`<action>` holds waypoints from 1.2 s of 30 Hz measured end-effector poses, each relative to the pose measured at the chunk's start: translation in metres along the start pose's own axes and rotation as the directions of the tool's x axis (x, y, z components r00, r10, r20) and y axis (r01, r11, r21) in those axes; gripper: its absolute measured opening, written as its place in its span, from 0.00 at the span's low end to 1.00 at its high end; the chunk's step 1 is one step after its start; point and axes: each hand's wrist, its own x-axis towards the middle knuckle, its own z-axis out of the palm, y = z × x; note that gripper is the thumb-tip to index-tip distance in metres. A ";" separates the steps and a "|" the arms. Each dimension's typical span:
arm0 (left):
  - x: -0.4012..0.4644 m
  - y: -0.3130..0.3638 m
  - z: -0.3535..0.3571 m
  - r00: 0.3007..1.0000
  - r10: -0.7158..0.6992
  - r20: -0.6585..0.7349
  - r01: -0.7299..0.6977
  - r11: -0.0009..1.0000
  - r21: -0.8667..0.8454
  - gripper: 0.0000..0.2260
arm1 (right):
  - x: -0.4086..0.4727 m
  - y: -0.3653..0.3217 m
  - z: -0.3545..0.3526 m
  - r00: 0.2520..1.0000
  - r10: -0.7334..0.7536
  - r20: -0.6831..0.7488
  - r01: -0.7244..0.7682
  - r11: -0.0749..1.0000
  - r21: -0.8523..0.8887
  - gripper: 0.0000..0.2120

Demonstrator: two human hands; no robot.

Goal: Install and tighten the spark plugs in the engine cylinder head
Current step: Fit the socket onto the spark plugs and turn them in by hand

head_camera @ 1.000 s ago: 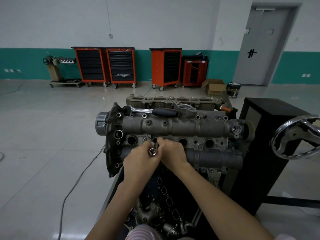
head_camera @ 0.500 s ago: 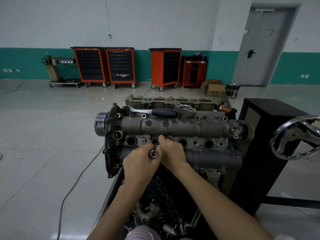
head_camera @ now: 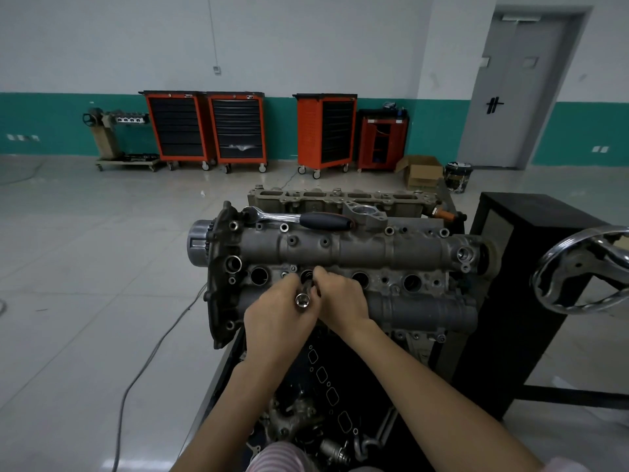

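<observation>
The grey engine cylinder head (head_camera: 357,250) sits on a stand, with a row of round spark plug holes facing me. A chrome spark plug socket (head_camera: 303,299) sticks out of the second hole from the left, its open end toward me. My left hand (head_camera: 275,315) grips the socket from the left. My right hand (head_camera: 340,298) pinches its shaft from the right, close to the hole. The plug itself is hidden inside. A ratchet wrench (head_camera: 306,219) with a black handle lies on top of the head.
A chrome handwheel (head_camera: 582,270) on the black stand (head_camera: 510,284) juts out at right. A second cylinder head (head_camera: 340,197) lies behind. Loose parts and gaskets fill the tray (head_camera: 323,386) below. Orange tool carts (head_camera: 238,127) line the far wall. A cable (head_camera: 149,362) runs across the floor at left.
Both hands stay on the socket at the second hole, and their fingers shift slightly around it. The socket's position is nearly the same.
</observation>
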 end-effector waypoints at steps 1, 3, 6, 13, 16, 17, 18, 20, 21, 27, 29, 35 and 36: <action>0.001 0.001 0.000 1.000 -0.001 0.020 0.001 1.000 -0.023 0.13 | 0.001 0.003 0.002 1.000 0.009 0.023 -0.009 1.000 0.001 0.08; -0.001 0.002 0.001 0.999 -0.006 0.044 0.009 0.997 -0.073 0.17 | 0.000 0.004 0.002 1.000 -0.016 0.020 0.016 1.000 -0.006 0.07; -0.001 0.001 0.000 0.998 -0.028 0.064 0.032 0.998 -0.059 0.17 | -0.003 0.001 0.000 0.994 -0.079 -0.069 0.079 0.997 -0.006 0.05; 0.001 0.000 0.001 0.997 -0.080 0.016 0.079 0.993 0.088 0.17 | -0.001 -0.002 0.001 0.972 -0.106 -0.208 0.085 0.991 -0.106 0.14; 0.003 -0.001 0.001 0.996 -0.084 0.027 0.082 0.995 0.051 0.15 | 0.000 -0.004 -0.001 0.971 -0.093 -0.221 0.084 0.995 -0.049 0.13; 0.003 -0.002 0.000 0.995 -0.087 0.038 0.085 0.995 0.047 0.15 | 0.001 -0.004 -0.002 0.981 -0.085 -0.175 0.078 0.996 -0.048 0.15; 0.004 -0.002 0.000 0.995 -0.084 0.048 0.082 0.996 0.046 0.14 | 0.004 -0.004 -0.004 0.994 -0.080 -0.072 0.075 0.995 -0.064 0.15; 0.004 -0.003 -0.001 0.996 -0.055 0.072 0.053 0.998 0.034 0.14 | 0.013 0.003 -0.004 0.988 -0.096 0.123 0.113 0.983 -0.146 0.12; 0.004 -0.003 -0.001 0.996 -0.036 0.086 0.034 0.999 0.019 0.14 | 0.018 0.005 -0.006 0.977 -0.118 0.175 0.154 0.966 -0.209 0.11; 0.005 -0.006 -0.002 0.992 -0.028 0.121 0.034 0.998 -0.050 0.15 | 0.021 0.011 -0.013 0.925 -0.375 -0.056 0.349 0.900 -0.263 0.12; 0.004 -0.007 -0.001 0.993 -0.039 0.107 0.044 0.998 -0.043 0.14 | 0.018 0.012 -0.010 0.894 -0.418 -0.163 0.378 0.897 -0.228 0.07; 0.001 -0.003 -0.002 0.996 -0.082 0.034 0.077 0.989 0.123 0.23 | 0.018 0.014 -0.006 0.836 -0.484 -0.259 0.434 0.872 -0.227 0.09; 0.000 -0.002 -0.002 0.996 -0.084 0.020 0.081 0.987 0.137 0.23 | 0.018 0.013 -0.007 0.833 -0.481 -0.275 0.438 0.875 -0.204 0.10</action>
